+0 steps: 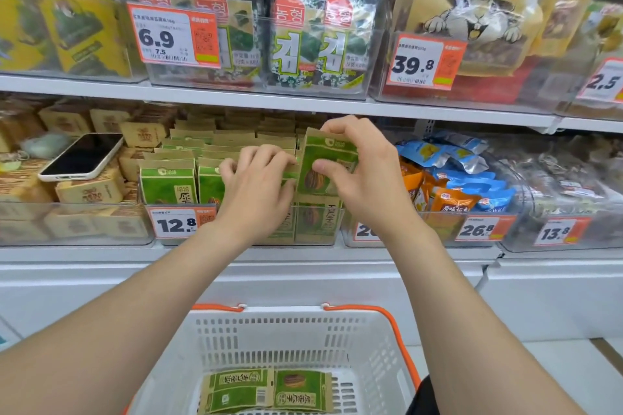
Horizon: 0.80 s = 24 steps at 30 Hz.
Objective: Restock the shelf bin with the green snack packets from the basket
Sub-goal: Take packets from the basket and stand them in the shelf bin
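Both bare arms reach forward over the basket (371,340) to the middle shelf. The right hand (357,172) is raised a little above the left hand and pinches a green packet (328,158). Its thumb is pressed flat on the printed front, and its fingers are curled over the brown top edge. The left hand (256,192) sits just beside it, palm down. Its fingers are bent and held close together over the tops of the row (168,178) of the same packets standing in the bin (303,241). The fingertips are hidden behind those tops, so I cannot tell whether it grips them or only presses them back.

The bin is clear plastic with a 12.8 price tag (177,224) on its front. It sits on a white shelf (269,254) between bins of brown boxes and of blue and orange bags. A phone (82,157) lies face up on the brown boxes to the left. Seaweed packs (303,40) fill the shelf above.

The held packet stands upright at the right end of the bin, with its long axis vertical and tipped slightly. Its face is towards the person and its lower end is down among the front packets. The white basket with orange handles stands below, and two packets (269,387) lie flat in it, side by side, with their long axes running left to right.
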Each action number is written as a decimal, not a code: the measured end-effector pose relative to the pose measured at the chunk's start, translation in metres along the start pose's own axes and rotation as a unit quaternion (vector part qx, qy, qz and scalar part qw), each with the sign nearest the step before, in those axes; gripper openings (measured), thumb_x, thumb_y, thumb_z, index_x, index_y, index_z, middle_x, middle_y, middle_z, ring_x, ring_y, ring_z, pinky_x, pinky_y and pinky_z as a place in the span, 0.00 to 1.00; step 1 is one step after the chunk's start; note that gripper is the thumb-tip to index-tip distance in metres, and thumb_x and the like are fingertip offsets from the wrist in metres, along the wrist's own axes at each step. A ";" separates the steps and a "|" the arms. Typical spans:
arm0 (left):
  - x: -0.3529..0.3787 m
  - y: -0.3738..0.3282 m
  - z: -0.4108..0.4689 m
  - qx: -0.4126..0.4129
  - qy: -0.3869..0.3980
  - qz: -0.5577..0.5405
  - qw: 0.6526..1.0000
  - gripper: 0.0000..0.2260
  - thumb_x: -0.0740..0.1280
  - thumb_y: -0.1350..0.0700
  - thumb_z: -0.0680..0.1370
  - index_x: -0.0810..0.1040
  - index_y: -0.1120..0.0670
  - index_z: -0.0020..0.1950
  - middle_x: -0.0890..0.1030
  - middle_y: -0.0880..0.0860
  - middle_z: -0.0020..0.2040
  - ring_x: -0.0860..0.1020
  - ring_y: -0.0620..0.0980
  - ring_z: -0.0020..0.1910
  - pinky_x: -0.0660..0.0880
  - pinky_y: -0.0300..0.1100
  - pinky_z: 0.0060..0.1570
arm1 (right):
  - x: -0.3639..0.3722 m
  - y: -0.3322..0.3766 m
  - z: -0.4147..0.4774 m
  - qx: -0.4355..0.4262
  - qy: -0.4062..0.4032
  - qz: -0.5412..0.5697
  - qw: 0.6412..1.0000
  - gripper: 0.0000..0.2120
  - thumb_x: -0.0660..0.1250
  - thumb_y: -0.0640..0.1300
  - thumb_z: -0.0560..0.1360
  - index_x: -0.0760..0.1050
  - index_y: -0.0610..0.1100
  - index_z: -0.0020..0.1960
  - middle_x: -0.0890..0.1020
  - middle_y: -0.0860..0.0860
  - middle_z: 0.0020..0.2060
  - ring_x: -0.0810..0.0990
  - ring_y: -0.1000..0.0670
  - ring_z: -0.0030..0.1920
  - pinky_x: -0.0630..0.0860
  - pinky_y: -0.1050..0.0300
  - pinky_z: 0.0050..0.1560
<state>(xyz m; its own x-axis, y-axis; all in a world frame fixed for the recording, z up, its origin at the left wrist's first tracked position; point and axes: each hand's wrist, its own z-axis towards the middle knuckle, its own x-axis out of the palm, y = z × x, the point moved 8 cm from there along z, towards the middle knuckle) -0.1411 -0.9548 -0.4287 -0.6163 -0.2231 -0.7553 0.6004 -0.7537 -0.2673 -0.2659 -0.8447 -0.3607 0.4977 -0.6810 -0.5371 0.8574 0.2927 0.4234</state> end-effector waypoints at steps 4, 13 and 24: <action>-0.001 0.003 0.002 0.002 -0.010 0.026 1.000 0.06 0.64 0.51 0.84 0.75 0.47 0.61 0.74 0.45 0.66 0.66 0.52 0.68 0.59 0.58 0.63 | 0.004 -0.011 0.001 -0.007 0.019 -0.063 0.998 0.14 0.77 0.44 0.75 0.78 0.49 0.59 0.79 0.54 0.50 0.77 0.54 0.52 0.75 0.56 0.55; -0.012 0.008 0.002 -0.033 -0.061 0.066 0.995 0.04 0.63 0.57 0.84 0.76 0.50 0.53 0.76 0.49 0.59 0.69 0.55 0.61 0.57 0.55 0.57 | 0.010 -0.013 -0.005 -0.017 0.047 -0.143 0.989 0.14 0.76 0.46 0.75 0.80 0.49 0.59 0.80 0.53 0.50 0.78 0.49 0.52 0.77 0.47 0.54; 0.000 -0.014 0.012 0.018 0.008 0.019 1.000 0.08 0.63 0.53 0.85 0.77 0.47 0.62 0.75 0.46 0.63 0.68 0.54 0.64 0.57 0.54 0.61 | 0.018 -0.020 -0.008 0.017 0.074 -0.176 0.982 0.13 0.70 0.47 0.80 0.77 0.54 0.64 0.77 0.55 0.51 0.74 0.49 0.51 0.75 0.45 0.54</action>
<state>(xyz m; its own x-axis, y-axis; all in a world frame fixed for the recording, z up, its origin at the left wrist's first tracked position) -0.1553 -0.9509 -0.4176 -0.5855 -0.2422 -0.7737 0.6041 -0.7667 -0.2171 -0.2726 -0.8574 -0.3852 0.1876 -0.6307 -0.7530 0.9759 0.0331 0.2155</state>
